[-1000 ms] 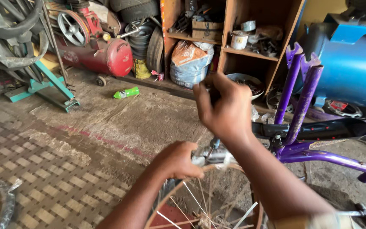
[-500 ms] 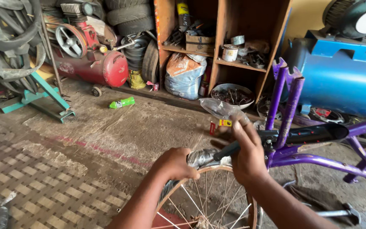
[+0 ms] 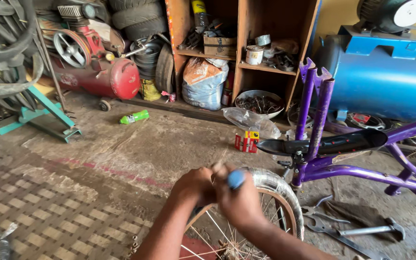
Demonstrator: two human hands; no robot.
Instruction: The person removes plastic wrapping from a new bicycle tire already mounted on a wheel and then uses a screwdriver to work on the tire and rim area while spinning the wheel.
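Down at the bottom of the view sits the bicycle wheel (image 3: pixel 285 192) — silvery rim, thin spokes fanning below, standing roughly upright on the concrete floor (image 3: pixel 169 144). Both hands work at its top edge, pressed close together. The right hand (image 3: pixel 239 202) is closed around a tool with a blue handle tip (image 3: pixel 236 179), which pokes up between the knuckles. The left hand (image 3: pixel 196 187) is curled tight just beside it, fingers folded at the rim; what it grips is hidden.

Just right of the wheel stands a purple bicycle frame (image 3: pixel 352 173), upside down, its black saddle (image 3: pixel 328 143) near the floor and its fork legs pointing up. On the floor past the rim lie spanners (image 3: pixel 323 224) and a hammer (image 3: pixel 376 230). Further back — a small red box (image 3: pixel 246 142), a clear plastic bag (image 3: pixel 249 120), a green bottle (image 3: pixel 135 117). Against the far wall: a wooden shelf (image 3: pixel 246 53) crammed with parts, a red air compressor (image 3: pixel 102 72), stacked tyres (image 3: pixel 136 19) and a blue tank (image 3: pixel 386 77).
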